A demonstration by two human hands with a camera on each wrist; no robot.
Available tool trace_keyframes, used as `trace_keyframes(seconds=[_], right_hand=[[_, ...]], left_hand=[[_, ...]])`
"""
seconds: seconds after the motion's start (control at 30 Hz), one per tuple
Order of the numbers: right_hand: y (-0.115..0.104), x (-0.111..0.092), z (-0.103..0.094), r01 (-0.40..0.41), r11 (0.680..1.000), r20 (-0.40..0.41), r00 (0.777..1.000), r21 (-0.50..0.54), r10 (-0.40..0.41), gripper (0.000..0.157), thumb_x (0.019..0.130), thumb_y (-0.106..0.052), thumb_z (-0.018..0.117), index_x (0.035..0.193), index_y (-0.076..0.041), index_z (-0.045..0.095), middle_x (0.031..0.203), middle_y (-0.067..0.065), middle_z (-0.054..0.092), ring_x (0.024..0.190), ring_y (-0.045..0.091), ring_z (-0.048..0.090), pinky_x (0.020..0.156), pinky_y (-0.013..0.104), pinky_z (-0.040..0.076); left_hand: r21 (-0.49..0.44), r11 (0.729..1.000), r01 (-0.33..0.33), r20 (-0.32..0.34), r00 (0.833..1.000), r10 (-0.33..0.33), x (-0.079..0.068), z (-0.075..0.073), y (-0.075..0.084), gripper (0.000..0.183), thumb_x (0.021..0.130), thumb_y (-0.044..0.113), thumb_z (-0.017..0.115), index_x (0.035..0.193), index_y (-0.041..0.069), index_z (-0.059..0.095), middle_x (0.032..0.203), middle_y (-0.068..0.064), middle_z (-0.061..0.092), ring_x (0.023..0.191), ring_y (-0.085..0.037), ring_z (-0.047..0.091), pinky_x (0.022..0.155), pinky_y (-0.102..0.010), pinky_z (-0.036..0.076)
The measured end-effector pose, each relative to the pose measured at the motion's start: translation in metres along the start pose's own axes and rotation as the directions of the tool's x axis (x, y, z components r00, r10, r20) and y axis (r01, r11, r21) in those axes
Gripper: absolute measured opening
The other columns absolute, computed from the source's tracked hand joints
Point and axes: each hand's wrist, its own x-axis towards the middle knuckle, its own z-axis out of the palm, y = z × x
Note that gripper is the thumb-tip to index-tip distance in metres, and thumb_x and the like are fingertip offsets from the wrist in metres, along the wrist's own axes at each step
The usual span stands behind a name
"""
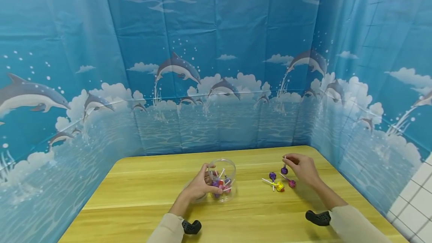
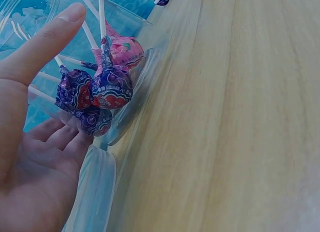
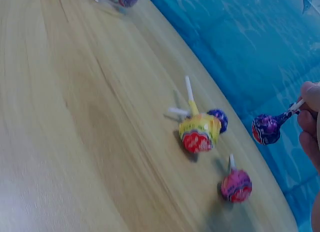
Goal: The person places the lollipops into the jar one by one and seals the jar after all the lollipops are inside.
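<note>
My left hand point(image 1: 199, 185) grips a clear plastic jar point(image 1: 222, 164) round its side, thumb across the front. Inside the jar lie several wrapped lollipops, among them a purple one point(image 2: 114, 89) and a pink one point(image 2: 125, 51), with white sticks poking upward. On the right, my right hand point(image 1: 303, 168) pinches the white stick of a purple lollipop point(image 3: 266, 129), its round head hanging downward. Near that hand on the table are a yellow lollipop point(image 1: 280, 186), a dark pink lollipop point(image 1: 292, 183) and another purple lollipop point(image 1: 272, 175).
A clear round plastic piece point(image 2: 92, 187), like a lid, lies on the table beside the jar, partly hidden by my left hand. The wooden table point(image 1: 152, 183) has rounded far corners. Behind it hangs a blue dolphin-print curtain point(image 1: 219, 123).
</note>
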Motion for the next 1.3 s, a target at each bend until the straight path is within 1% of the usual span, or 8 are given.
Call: trace_keyframes(seconds=[0.13,0.33,0.6,0.77,0.93,1.0,1.17,1.3], right_hand=[[-0.014,0.005,0.007,-0.018,0.998,-0.015,1.0,0.063,0.019,0.013,0.099,-0.011,0.072,0.107,-0.001,0.077,0.093,0.008,0.076,0.08,0.021,0.072,0.067,0.026,0.055],[-0.031,0.014,0.017,-0.038,0.989,0.005,0.999,0.143,0.038,0.018,0.101,-0.013,0.07,0.108,0.002,0.077,0.093,0.01,0.077,0.084,0.025,0.074,0.07,0.023,0.056],[-0.057,0.028,0.028,0.021,0.973,-0.012,1.0,0.23,-0.018,0.011,0.099,-0.01,0.072,0.105,-0.002,0.076,0.091,0.008,0.077,0.081,0.02,0.074,0.069,0.022,0.056],[-0.073,0.038,0.034,-0.01,0.955,-0.01,1.0,0.296,0.014,0.011,0.099,-0.014,0.073,0.105,-0.005,0.075,0.091,0.006,0.077,0.083,0.022,0.073,0.072,0.023,0.055],[-0.092,0.046,0.042,-0.046,0.918,0.016,0.999,0.395,0.043,0.016,0.099,-0.016,0.073,0.106,-0.002,0.074,0.093,0.01,0.076,0.086,0.023,0.073,0.075,0.025,0.057],[-0.099,0.048,0.045,-0.038,0.91,0.016,0.999,0.414,0.034,0.017,0.099,-0.015,0.073,0.107,0.0,0.074,0.094,0.012,0.076,0.086,0.022,0.073,0.076,0.025,0.057],[-0.116,0.05,0.052,0.025,0.915,-0.013,1.0,0.404,-0.022,0.015,0.099,-0.007,0.072,0.106,0.005,0.073,0.092,0.014,0.076,0.084,0.029,0.073,0.073,0.022,0.055],[-0.142,0.048,0.05,0.052,0.908,-0.012,0.999,0.416,-0.052,0.011,0.098,0.0,0.07,0.105,0.009,0.072,0.091,0.02,0.074,0.083,0.031,0.073,0.073,0.023,0.055]], left_hand=[[0.006,1.0,0.01,0.002,1.0,-0.01,-0.001,-0.001,0.0,0.08,0.084,0.013,0.089,0.145,0.019,0.038,0.132,-0.011,0.058,0.117,-0.028,0.059,0.103,-0.048,0.046],[-0.025,0.999,0.023,0.012,1.0,-0.022,-0.001,-0.001,0.002,0.081,0.082,0.01,0.09,0.145,0.018,0.038,0.127,-0.014,0.056,0.112,-0.029,0.06,0.096,-0.042,0.05],[-0.022,0.999,0.029,0.012,1.0,-0.029,0.001,-0.001,0.002,0.082,0.083,0.011,0.09,0.146,0.017,0.038,0.129,-0.013,0.057,0.119,-0.029,0.06,0.1,-0.046,0.049],[0.001,1.0,0.019,0.007,1.0,-0.019,0.002,0.0,0.004,0.083,0.083,0.013,0.09,0.147,0.018,0.038,0.136,-0.012,0.056,0.124,-0.029,0.058,0.105,-0.049,0.046],[0.02,1.0,0.021,-0.002,1.0,-0.021,0.0,-0.002,0.004,0.081,0.084,0.012,0.089,0.147,0.019,0.037,0.141,-0.014,0.055,0.123,-0.028,0.058,0.107,-0.05,0.044],[0.024,0.999,0.023,-0.002,1.0,-0.023,0.0,-0.002,0.004,0.082,0.084,0.012,0.089,0.147,0.019,0.037,0.138,-0.014,0.056,0.121,-0.028,0.058,0.106,-0.05,0.044],[0.032,0.999,0.019,0.001,1.0,-0.019,0.0,-0.001,0.003,0.081,0.085,0.013,0.089,0.147,0.016,0.037,0.137,-0.013,0.056,0.123,-0.029,0.057,0.106,-0.051,0.044],[0.004,1.0,0.029,0.003,1.0,-0.029,-0.001,0.0,0.004,0.082,0.084,0.013,0.09,0.146,0.016,0.036,0.137,-0.013,0.056,0.126,-0.03,0.057,0.106,-0.05,0.044]])
